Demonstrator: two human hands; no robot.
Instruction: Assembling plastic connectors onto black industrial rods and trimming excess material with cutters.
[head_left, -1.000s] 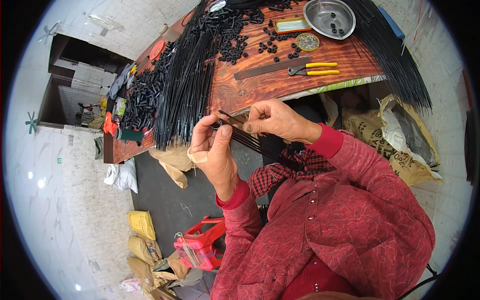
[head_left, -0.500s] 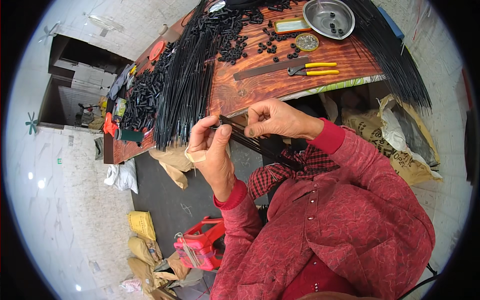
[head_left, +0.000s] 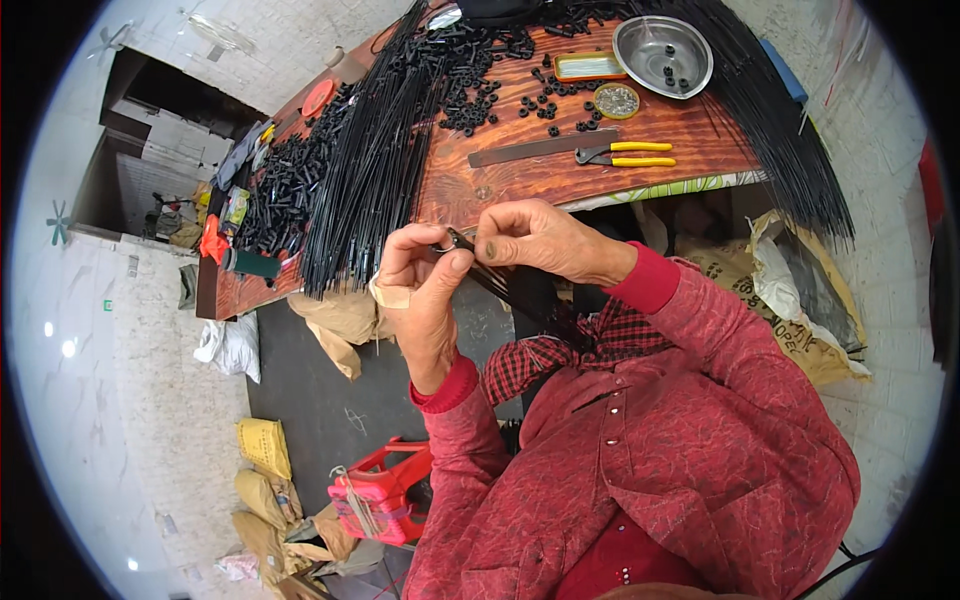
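Note:
My left hand (head_left: 418,290), with a beige strip of tape across it, pinches a small black fitting (head_left: 459,241) between thumb and forefinger. Just right of it, my right hand (head_left: 552,243) is closed in a pinch. Its fingertips meet the fitting or come right up against it. What they grip is too small and hidden to make out. Below both hands, a bundle of thin black rods (head_left: 525,300) slants down to my lap, over a red checked cloth (head_left: 535,362). Whether the fitting is joined to one of the rods cannot be seen.
Ahead is a wooden table (head_left: 450,195) with yellow-handled pliers (head_left: 640,154), a flat metal bar (head_left: 530,150), a metal bowl (head_left: 640,50) and a round tin (head_left: 616,101). Black rods (head_left: 370,170) and black fittings (head_left: 285,205) lie piled left. A red stool (head_left: 385,495) stands lower left.
My right hand has moved left, and its fingertips have come to the black fitting in my left hand. The whole view has shifted slightly.

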